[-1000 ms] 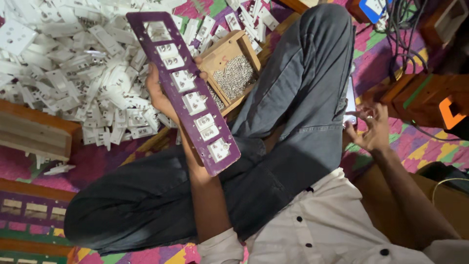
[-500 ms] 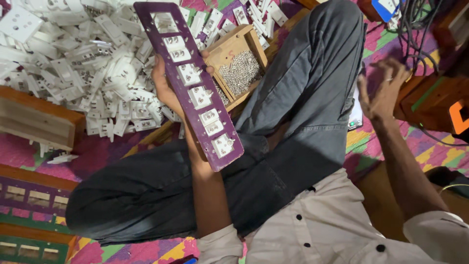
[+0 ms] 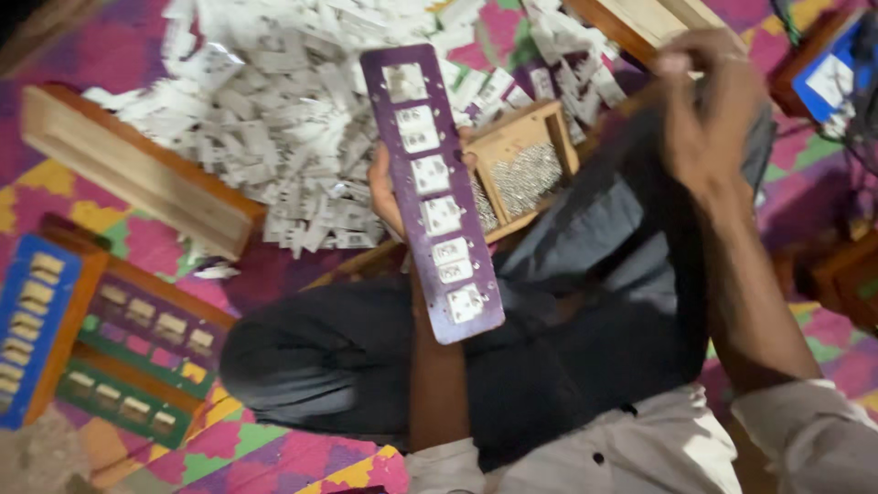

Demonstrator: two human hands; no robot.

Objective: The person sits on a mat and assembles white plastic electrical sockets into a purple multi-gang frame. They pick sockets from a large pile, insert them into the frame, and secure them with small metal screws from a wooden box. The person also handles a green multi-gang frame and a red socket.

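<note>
Colourful patterned mat (image 3: 302, 453), a person sitting cross-legged beside a heap of white plastic parts (image 3: 274, 137)
Left hand (image 3: 389, 187) grips a purple slotted board (image 3: 432, 187) from behind, upright over the lap; right hand (image 3: 704, 110) is raised above the knee, fingers curled, blurred, contents unclear; a wooden box of small metal pieces (image 3: 526, 169) sits just behind the board

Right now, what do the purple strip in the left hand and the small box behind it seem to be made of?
The purple strip, held by the left hand, looks like rigid painted board, perhaps wood or plastic: flat, matte, worn pale at the edges. The white inserts look like moulded plastic. The small box seems bare wood, tan with plain walls, holding tiny grey, likely metal, pieces.
</note>
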